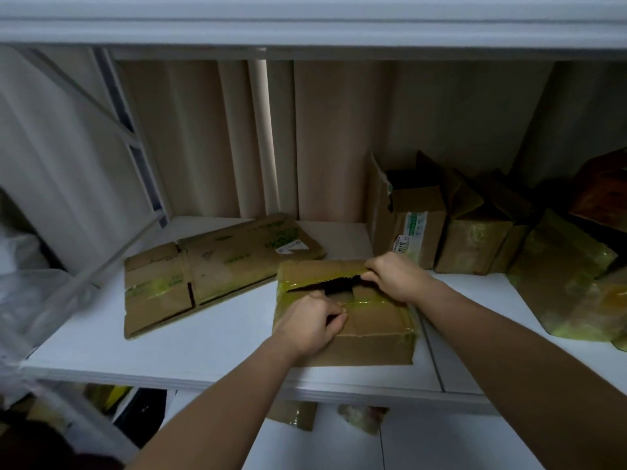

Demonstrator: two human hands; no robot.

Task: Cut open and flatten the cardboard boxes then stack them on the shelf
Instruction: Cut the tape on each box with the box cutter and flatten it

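— Where's the box?
— The taped box (369,320) sits on the white shelf (210,347), its top split.
— Hands?
— Left hand (314,322) pinches the near flap; right hand (395,276) grips the far flap, both arms outstretched.
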